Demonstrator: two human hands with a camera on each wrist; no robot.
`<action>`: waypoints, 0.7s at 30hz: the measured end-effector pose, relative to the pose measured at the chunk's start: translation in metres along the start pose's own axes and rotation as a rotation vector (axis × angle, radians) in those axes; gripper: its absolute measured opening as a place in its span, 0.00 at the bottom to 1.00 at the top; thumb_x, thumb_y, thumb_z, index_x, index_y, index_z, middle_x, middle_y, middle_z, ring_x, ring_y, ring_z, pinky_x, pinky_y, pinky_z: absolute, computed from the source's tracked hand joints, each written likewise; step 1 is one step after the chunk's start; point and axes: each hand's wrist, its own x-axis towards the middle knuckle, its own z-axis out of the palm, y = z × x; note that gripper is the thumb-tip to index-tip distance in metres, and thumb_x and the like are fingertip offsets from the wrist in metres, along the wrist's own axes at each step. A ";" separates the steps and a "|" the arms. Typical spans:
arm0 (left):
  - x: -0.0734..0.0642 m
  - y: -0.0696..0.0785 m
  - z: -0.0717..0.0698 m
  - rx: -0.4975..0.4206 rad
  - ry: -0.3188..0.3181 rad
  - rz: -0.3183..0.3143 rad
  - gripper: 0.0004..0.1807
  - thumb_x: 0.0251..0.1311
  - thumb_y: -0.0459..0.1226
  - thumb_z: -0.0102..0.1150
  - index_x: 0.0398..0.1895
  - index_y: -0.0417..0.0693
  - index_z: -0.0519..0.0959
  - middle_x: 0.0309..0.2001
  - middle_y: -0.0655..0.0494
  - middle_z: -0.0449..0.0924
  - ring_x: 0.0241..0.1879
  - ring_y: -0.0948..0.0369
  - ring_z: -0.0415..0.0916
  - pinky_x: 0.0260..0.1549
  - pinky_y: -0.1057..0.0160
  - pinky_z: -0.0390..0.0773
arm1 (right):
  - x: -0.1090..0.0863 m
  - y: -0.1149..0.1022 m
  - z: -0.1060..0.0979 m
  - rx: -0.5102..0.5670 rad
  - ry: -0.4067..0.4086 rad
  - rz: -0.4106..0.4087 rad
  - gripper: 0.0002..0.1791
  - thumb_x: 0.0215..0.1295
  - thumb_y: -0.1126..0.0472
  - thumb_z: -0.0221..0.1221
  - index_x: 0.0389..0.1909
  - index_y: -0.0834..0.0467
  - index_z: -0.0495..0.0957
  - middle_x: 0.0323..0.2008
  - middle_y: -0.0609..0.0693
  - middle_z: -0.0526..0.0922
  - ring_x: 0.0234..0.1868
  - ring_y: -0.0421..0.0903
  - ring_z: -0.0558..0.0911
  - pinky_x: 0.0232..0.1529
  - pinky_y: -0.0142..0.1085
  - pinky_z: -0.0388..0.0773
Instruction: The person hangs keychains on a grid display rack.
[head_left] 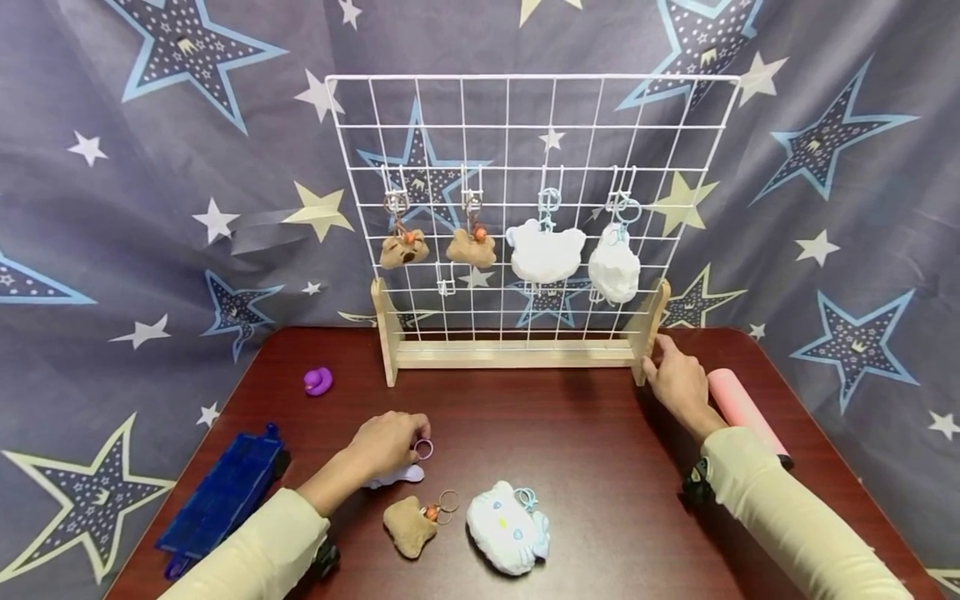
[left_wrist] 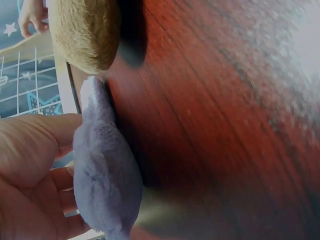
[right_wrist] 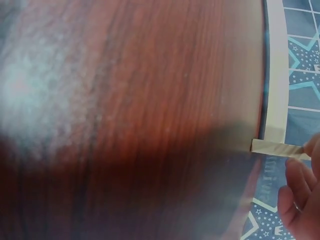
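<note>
In the head view my left hand [head_left: 387, 443] is over a lilac plush keychain [head_left: 397, 477], its fingers at the keychain's purple ring [head_left: 423, 449]. The left wrist view has the lilac plush [left_wrist: 106, 165] in front of my thumb and fingers, so the fingertips are hidden behind it. My right hand [head_left: 677, 382] grips the right wooden foot [head_left: 651, 333] of a white wire grid rack [head_left: 531, 127]. From the right wrist, that foot [right_wrist: 277, 147] shows between thumb and fingers. A brown plush keychain [head_left: 410, 527] and a white plush cat-face keychain [head_left: 506, 529] lie nearby.
Hooks on the grid hold two brown plush keychains [head_left: 471, 247] and two white ones [head_left: 547, 252]. A bare hook [head_left: 446, 283] hangs lower. On the left are a purple duck [head_left: 318, 382] and a blue translucent case [head_left: 221, 492]. A pink cylinder [head_left: 744, 408] lies beside my right forearm.
</note>
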 end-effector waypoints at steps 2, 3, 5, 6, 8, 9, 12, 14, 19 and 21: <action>0.000 0.000 0.000 -0.019 0.001 0.003 0.15 0.46 0.34 0.77 0.30 0.57 0.78 0.22 0.66 0.75 0.26 0.63 0.73 0.26 0.58 0.74 | 0.000 0.000 0.000 0.002 0.003 0.001 0.24 0.67 0.55 0.59 0.63 0.53 0.73 0.40 0.61 0.90 0.40 0.73 0.84 0.32 0.61 0.76; 0.000 0.000 0.001 -0.029 0.004 0.005 0.15 0.46 0.34 0.77 0.29 0.57 0.77 0.21 0.66 0.75 0.25 0.63 0.73 0.25 0.58 0.74 | -0.001 0.000 0.000 0.004 0.004 0.002 0.24 0.67 0.55 0.59 0.63 0.53 0.73 0.40 0.61 0.90 0.40 0.73 0.84 0.31 0.61 0.76; -0.001 0.001 0.001 -0.044 0.014 0.019 0.15 0.47 0.33 0.75 0.28 0.56 0.77 0.20 0.67 0.74 0.24 0.64 0.71 0.24 0.60 0.72 | -0.001 -0.001 0.000 0.007 0.006 0.005 0.24 0.66 0.55 0.59 0.63 0.53 0.73 0.40 0.61 0.90 0.40 0.73 0.84 0.31 0.61 0.75; -0.001 0.001 0.001 -0.047 0.019 0.027 0.14 0.47 0.32 0.75 0.28 0.57 0.76 0.20 0.67 0.74 0.24 0.65 0.71 0.24 0.61 0.72 | -0.001 0.000 0.000 0.008 0.007 0.007 0.24 0.66 0.55 0.58 0.63 0.53 0.73 0.40 0.61 0.89 0.40 0.73 0.84 0.31 0.61 0.75; -0.002 0.000 0.002 -0.053 0.028 0.044 0.14 0.48 0.32 0.73 0.27 0.57 0.76 0.19 0.68 0.74 0.23 0.66 0.70 0.23 0.62 0.71 | -0.002 0.000 0.001 0.011 0.007 0.010 0.24 0.66 0.55 0.58 0.63 0.53 0.73 0.40 0.62 0.89 0.39 0.73 0.84 0.31 0.61 0.75; -0.002 0.000 0.002 -0.057 0.033 0.052 0.14 0.49 0.32 0.73 0.26 0.57 0.76 0.19 0.68 0.74 0.23 0.66 0.69 0.23 0.63 0.70 | -0.002 0.000 0.001 0.011 0.007 0.010 0.24 0.66 0.55 0.58 0.63 0.54 0.72 0.40 0.62 0.89 0.39 0.73 0.84 0.31 0.61 0.75; -0.003 -0.001 0.002 -0.068 0.047 0.066 0.13 0.50 0.32 0.72 0.26 0.57 0.76 0.19 0.69 0.74 0.23 0.68 0.69 0.23 0.65 0.69 | -0.002 0.000 0.001 0.010 0.009 0.006 0.24 0.66 0.55 0.58 0.62 0.54 0.72 0.40 0.63 0.89 0.39 0.73 0.84 0.32 0.61 0.75; -0.004 -0.002 0.001 -0.083 0.057 0.070 0.12 0.50 0.32 0.71 0.26 0.57 0.77 0.20 0.70 0.75 0.23 0.69 0.69 0.23 0.66 0.69 | -0.002 0.000 0.002 0.011 0.009 0.002 0.23 0.66 0.55 0.58 0.61 0.54 0.72 0.39 0.63 0.89 0.38 0.73 0.84 0.32 0.61 0.75; -0.004 -0.004 -0.006 -0.122 0.081 0.088 0.11 0.53 0.31 0.71 0.31 0.56 0.80 0.22 0.71 0.81 0.24 0.73 0.72 0.25 0.68 0.72 | -0.001 -0.001 0.001 0.013 0.008 -0.001 0.23 0.65 0.55 0.58 0.61 0.54 0.73 0.39 0.62 0.89 0.37 0.72 0.84 0.31 0.61 0.75; -0.004 -0.004 -0.010 -0.136 0.087 0.102 0.11 0.52 0.30 0.72 0.34 0.54 0.82 0.23 0.70 0.82 0.24 0.74 0.73 0.26 0.68 0.73 | -0.001 -0.001 0.002 0.015 0.010 0.001 0.23 0.65 0.55 0.58 0.61 0.54 0.73 0.39 0.62 0.89 0.37 0.72 0.84 0.32 0.61 0.75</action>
